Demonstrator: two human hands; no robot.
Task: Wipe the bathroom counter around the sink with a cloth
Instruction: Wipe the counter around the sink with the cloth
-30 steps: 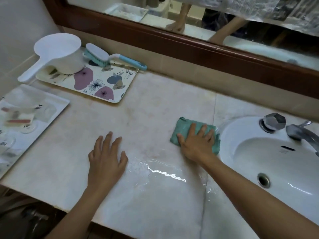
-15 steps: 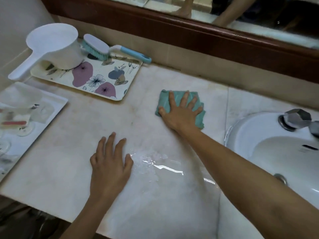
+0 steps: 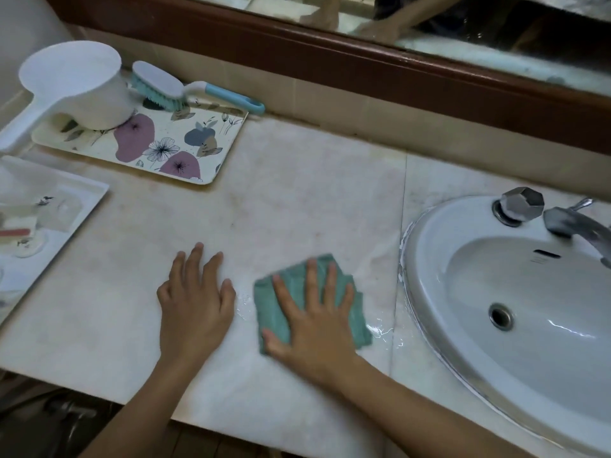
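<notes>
Fingers (image 3: 312,279) of the right hand (image 3: 317,325) lie straight and spread, pressing flat on the teal cloth (image 3: 264,299), not curled round it. Half a second ago hand and cloth were far up the counter (image 3: 297,200), near the corner of the floral tray (image 3: 172,153); now they have come back toward the front edge and are motion-blurred. The left hand (image 3: 195,305) has kept its place, palm down with fingers relaxed on the marble, and it now sits just beside the cloth. The water that shone between the hands is mostly under the cloth, with thin wet streaks (image 3: 380,332) at its right side.

Beyond the fingertips bare marble runs to the backsplash. Right of the fingers, past a seam in the slab, the sink (image 3: 426,259) rim curves near but apart from the cloth. Far up and left of them the tray holds a white scoop (image 3: 82,87) and a brush (image 3: 165,87).
</notes>
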